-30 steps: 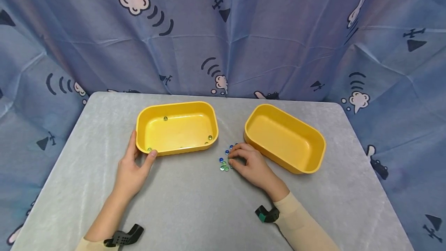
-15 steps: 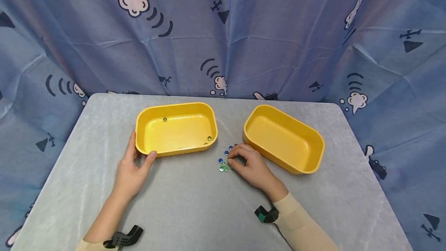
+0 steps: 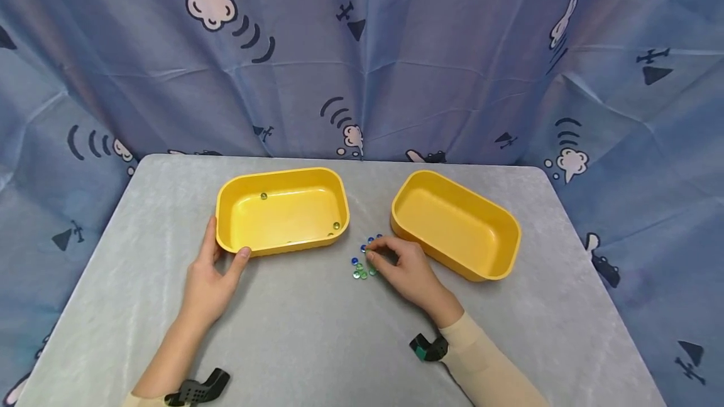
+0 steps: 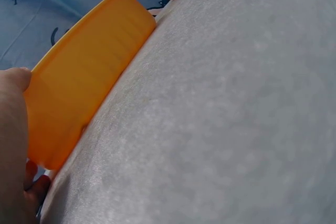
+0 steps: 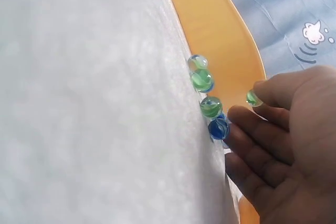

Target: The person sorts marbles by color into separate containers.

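My left hand point(image 3: 209, 281) grips the front left corner of a yellow plastic bin point(image 3: 283, 247), thumb on the rim and fingers along its side. Several marbles lie in that bin, including a greenish marble point(image 3: 264, 196) at the back. My right hand point(image 3: 410, 269) pinches a green marble point(image 5: 254, 98) between thumb and index finger, just above the table. Beneath and left of this hand lie several loose blue and green marbles, among them a blue marble point(image 5: 218, 128) and a green marble point(image 3: 364, 275). The hand partly hides the group in the head view.
A second yellow bin point(image 3: 455, 225) stands at an angle just right of my right hand, with no marbles visible in it. Both bins rest on a grey table point(image 3: 305, 331). A blue patterned curtain point(image 3: 294, 105) hangs behind and around the table.
My right hand has risen slightly with the green marble, uncovering another green marble below. The left hand keeps its grip. A marble near its thumb no longer shows. The head view has shifted slightly.
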Demonstrator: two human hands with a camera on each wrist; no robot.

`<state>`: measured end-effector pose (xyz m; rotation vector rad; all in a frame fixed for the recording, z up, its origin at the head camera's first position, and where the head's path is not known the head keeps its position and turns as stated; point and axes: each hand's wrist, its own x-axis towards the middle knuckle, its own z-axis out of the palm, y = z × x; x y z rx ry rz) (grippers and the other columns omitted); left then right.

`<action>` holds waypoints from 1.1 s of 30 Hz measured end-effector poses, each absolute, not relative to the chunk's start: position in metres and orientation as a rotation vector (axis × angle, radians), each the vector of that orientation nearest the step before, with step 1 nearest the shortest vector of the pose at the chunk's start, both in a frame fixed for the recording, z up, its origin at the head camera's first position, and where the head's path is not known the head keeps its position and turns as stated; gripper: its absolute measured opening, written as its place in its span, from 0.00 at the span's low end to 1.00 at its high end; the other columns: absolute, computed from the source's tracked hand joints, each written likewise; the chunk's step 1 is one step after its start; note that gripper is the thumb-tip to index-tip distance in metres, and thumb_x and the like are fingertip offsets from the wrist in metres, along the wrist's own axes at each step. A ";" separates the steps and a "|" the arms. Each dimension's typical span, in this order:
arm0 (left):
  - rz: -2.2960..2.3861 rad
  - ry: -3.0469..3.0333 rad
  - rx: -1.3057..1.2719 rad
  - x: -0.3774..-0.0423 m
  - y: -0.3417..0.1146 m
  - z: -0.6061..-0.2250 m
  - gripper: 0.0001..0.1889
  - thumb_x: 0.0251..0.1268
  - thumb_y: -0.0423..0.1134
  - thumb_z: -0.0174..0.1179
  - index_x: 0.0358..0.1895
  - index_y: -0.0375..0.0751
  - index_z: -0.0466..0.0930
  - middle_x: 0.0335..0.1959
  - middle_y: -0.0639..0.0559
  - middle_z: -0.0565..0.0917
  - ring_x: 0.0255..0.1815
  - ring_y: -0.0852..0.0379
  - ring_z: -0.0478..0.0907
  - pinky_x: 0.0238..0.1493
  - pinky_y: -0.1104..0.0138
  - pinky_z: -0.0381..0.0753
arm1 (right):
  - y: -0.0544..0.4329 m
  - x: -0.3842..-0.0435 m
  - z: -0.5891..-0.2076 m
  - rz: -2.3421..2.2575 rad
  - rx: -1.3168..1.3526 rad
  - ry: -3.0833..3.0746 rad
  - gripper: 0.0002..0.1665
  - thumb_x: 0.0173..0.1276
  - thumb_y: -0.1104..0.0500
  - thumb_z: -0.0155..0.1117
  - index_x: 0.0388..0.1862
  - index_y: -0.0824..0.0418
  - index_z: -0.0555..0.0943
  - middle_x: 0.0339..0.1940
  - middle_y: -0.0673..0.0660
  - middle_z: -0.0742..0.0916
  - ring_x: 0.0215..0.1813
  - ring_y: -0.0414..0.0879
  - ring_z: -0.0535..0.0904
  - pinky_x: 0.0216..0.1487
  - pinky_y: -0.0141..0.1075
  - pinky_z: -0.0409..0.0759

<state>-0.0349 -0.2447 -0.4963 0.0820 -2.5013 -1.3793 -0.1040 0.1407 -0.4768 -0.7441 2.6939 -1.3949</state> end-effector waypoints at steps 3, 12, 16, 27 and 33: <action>-1.379 -2.499 0.077 -0.035 -0.245 -0.497 0.50 0.79 0.42 0.70 0.92 0.46 0.44 0.80 0.29 0.69 0.75 0.30 0.75 0.73 0.45 0.71 | 0.139 -0.103 -0.473 -1.415 -0.741 2.701 0.06 0.78 0.59 0.74 0.50 0.56 0.91 0.42 0.43 0.91 0.41 0.41 0.83 0.44 0.37 0.84; -1.381 -2.500 0.079 -0.035 -0.244 -0.496 0.50 0.79 0.42 0.69 0.92 0.46 0.44 0.80 0.28 0.68 0.75 0.29 0.74 0.73 0.42 0.70 | 0.133 -0.104 -0.462 -1.476 -0.772 2.684 0.07 0.78 0.61 0.73 0.52 0.57 0.92 0.44 0.43 0.93 0.44 0.39 0.88 0.48 0.43 0.89; -1.384 -2.496 0.075 -0.035 -0.245 -0.496 0.50 0.79 0.42 0.69 0.92 0.45 0.44 0.81 0.28 0.68 0.76 0.29 0.74 0.74 0.44 0.70 | 0.129 -0.104 -0.456 -1.496 -0.796 2.683 0.08 0.78 0.61 0.73 0.52 0.57 0.92 0.45 0.44 0.93 0.45 0.39 0.88 0.50 0.47 0.89; -1.380 -2.501 0.069 -0.033 -0.247 -0.496 0.50 0.79 0.42 0.69 0.92 0.44 0.44 0.81 0.27 0.68 0.75 0.29 0.74 0.74 0.44 0.70 | 0.107 -0.108 -0.437 -1.592 -0.855 2.630 0.10 0.79 0.60 0.73 0.54 0.59 0.92 0.48 0.49 0.94 0.49 0.41 0.89 0.52 0.51 0.89; -1.379 -2.495 0.061 -0.035 -0.247 -0.498 0.50 0.79 0.41 0.69 0.92 0.43 0.44 0.80 0.27 0.69 0.75 0.29 0.75 0.73 0.45 0.71 | 0.095 -0.117 -0.428 -1.649 -0.893 2.595 0.11 0.80 0.59 0.73 0.56 0.61 0.91 0.51 0.54 0.94 0.53 0.43 0.89 0.56 0.47 0.88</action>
